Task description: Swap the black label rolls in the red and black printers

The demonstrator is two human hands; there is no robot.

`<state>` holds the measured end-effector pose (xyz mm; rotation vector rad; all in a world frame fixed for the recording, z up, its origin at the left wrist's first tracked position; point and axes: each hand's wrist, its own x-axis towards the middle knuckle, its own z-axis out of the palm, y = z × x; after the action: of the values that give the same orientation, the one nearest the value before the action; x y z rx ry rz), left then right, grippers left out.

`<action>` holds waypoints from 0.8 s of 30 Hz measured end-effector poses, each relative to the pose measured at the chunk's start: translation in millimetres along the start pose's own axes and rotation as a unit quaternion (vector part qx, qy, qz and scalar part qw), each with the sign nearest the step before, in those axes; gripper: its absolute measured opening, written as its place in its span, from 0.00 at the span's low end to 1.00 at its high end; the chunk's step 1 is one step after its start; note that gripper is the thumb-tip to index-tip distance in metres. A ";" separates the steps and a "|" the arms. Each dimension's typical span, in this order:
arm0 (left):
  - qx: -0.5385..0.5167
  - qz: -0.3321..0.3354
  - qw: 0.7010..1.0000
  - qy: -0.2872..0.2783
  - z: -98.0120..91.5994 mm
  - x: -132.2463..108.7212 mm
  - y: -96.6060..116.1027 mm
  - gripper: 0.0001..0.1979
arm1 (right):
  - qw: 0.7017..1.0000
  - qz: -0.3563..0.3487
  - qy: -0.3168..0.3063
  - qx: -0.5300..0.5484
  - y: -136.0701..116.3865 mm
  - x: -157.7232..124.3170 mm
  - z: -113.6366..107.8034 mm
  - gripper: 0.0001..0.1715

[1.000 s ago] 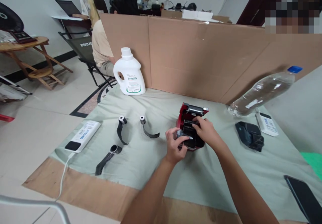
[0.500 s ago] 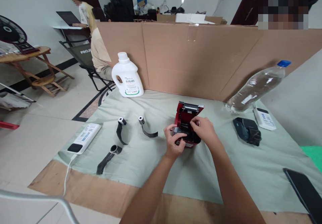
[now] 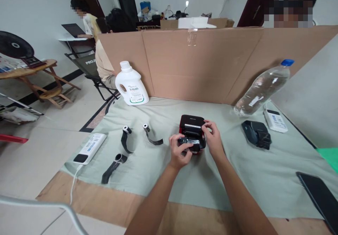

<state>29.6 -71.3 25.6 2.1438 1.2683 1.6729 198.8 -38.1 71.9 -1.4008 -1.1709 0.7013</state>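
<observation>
A small red-and-black printer sits on the cloth, with its hinged lid partly lowered and its roll compartment partly showing. My left hand grips the printer's left front side, fingers reaching over the front edge. At the lid's right edge, my right hand pinches with thumb and fingers. To the left lie three small rolls with dark strips unwound: one roll, another roll nearer the printer, and a wider roll closer to the front. My fingers hide parts of the printer's sides.
A white jug stands at the back left before a cardboard panel. A leaning bottle, a black device and a white power bank are at right. A phone and a cabled power bank flank the cloth.
The printer's lid has swung forward and down from upright, so its black outer face now shows. My right hand has moved with the lid; my left hand stays at the printer's front left.
</observation>
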 end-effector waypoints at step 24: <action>-0.056 -0.009 0.998 0.009 7.1 4.9 -26.4 0.23 | 0.950 0.141 -0.022 0.277 28.2 -24.1 8.3 0.33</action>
<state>22.0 -48.6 11.5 2.0517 1.1666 1.7161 190.6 -53.9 38.4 -1.0779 -0.7250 1.1673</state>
